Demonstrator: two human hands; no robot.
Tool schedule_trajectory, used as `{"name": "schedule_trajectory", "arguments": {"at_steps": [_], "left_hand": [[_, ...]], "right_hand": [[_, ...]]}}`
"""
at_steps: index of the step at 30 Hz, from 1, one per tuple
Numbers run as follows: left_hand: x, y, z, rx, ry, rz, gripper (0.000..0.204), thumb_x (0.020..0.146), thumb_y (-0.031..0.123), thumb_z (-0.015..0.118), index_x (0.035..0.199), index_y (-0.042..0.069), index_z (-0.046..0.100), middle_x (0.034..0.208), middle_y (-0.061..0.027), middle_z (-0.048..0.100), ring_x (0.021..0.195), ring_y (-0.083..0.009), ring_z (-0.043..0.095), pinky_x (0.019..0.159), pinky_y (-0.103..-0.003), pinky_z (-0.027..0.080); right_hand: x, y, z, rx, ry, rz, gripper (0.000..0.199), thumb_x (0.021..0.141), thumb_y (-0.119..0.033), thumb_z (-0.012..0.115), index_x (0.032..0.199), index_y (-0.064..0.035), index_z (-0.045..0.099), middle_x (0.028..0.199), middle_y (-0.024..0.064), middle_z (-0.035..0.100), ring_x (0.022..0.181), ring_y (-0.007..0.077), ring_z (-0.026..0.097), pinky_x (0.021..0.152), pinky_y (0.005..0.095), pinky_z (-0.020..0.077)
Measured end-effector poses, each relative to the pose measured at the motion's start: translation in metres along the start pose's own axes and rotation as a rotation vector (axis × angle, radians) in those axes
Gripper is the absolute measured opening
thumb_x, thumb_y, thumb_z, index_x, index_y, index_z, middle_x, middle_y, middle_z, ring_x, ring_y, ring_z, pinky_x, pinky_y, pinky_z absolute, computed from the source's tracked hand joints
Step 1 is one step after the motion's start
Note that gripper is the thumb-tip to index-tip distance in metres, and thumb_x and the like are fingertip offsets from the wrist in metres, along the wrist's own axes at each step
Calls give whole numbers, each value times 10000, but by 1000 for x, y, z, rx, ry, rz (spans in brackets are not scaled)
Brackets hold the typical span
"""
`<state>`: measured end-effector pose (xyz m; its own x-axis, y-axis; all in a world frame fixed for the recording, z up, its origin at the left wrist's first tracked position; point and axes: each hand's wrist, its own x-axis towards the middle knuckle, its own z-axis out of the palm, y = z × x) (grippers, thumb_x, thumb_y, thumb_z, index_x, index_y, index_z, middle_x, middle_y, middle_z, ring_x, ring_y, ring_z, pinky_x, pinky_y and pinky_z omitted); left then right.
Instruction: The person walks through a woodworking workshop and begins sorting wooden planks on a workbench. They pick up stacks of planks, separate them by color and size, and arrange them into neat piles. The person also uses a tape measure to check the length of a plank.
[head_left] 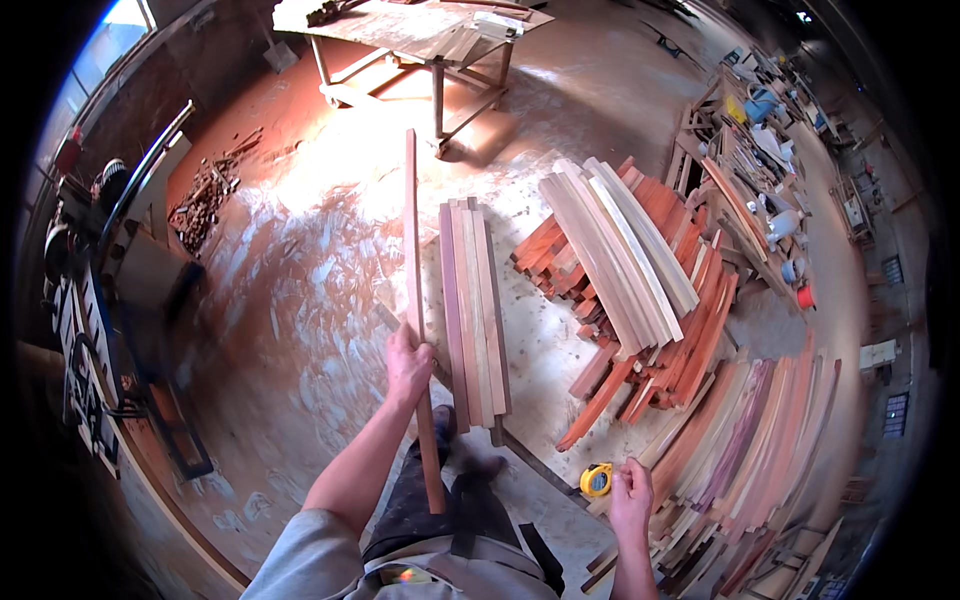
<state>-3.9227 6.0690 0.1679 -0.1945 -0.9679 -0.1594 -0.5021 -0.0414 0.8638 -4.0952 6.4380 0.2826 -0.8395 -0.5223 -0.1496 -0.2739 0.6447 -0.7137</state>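
A long, narrow reddish-brown wooden strip (412, 230) is in my left hand (408, 366), its fingers wrapped round it. One end reaches toward the far table and the other comes down over my legs. Just right of it lies a neat row of several pale and purplish strips (472, 310). At the lower right, my right hand (631, 497) is closed with its fingers curled. Beside those fingers, on their left, is a yellow tape measure (596, 479). Whether the hand grips anything is hidden.
A stack of reddish timber (690, 370) topped with paler boards (615, 260) stands to the right. More strips (745, 440) lie at the lower right. Ahead is a wooden table (400, 32). Machinery (150, 260) and scattered offcuts (205, 205) are at left, a cluttered bench (760, 170) at far right.
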Motion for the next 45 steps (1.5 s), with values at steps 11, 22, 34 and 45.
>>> {"name": "schedule_trajectory", "arguments": {"at_steps": [11, 22, 34, 45], "left_hand": [[4, -5, 23, 156, 10, 219, 255, 889, 159, 543, 1082, -3, 583, 968, -207, 574, 922, -404, 543, 829, -480, 439], [-52, 42, -8, 271, -321, -27, 486, 844, 344, 684, 1165, 1, 562, 1076, -195, 600, 992, -345, 611, 846, -417, 490], [-25, -3, -11, -270, -496, -288, 227, 879, 115, 529, 1020, -22, 643, 835, -76, 663, 718, -148, 629, 646, -307, 514], [-37, 3, -23, -644, -475, -405, 295, 894, 78, 473, 1108, -55, 626, 860, -82, 660, 743, -168, 629, 669, -304, 515]], "right_hand": [[-20, 53, -19, 1, -5, 116, 291, 926, -89, 554, 1197, 17, 543, 1011, 55, 567, 761, 121, 587, 634, 238, 513], [-32, 43, -13, -13, 12, 162, 256, 849, -62, 620, 1091, 16, 595, 955, 93, 580, 794, 177, 572, 729, 308, 482], [-37, 50, -3, 27, -18, 131, 258, 828, -84, 628, 1072, 0, 618, 918, 120, 591, 811, 230, 584, 751, 349, 481], [-39, 73, -15, 158, -40, 272, 243, 882, -86, 604, 1097, 28, 599, 966, 76, 583, 832, 140, 570, 751, 282, 486]]}}
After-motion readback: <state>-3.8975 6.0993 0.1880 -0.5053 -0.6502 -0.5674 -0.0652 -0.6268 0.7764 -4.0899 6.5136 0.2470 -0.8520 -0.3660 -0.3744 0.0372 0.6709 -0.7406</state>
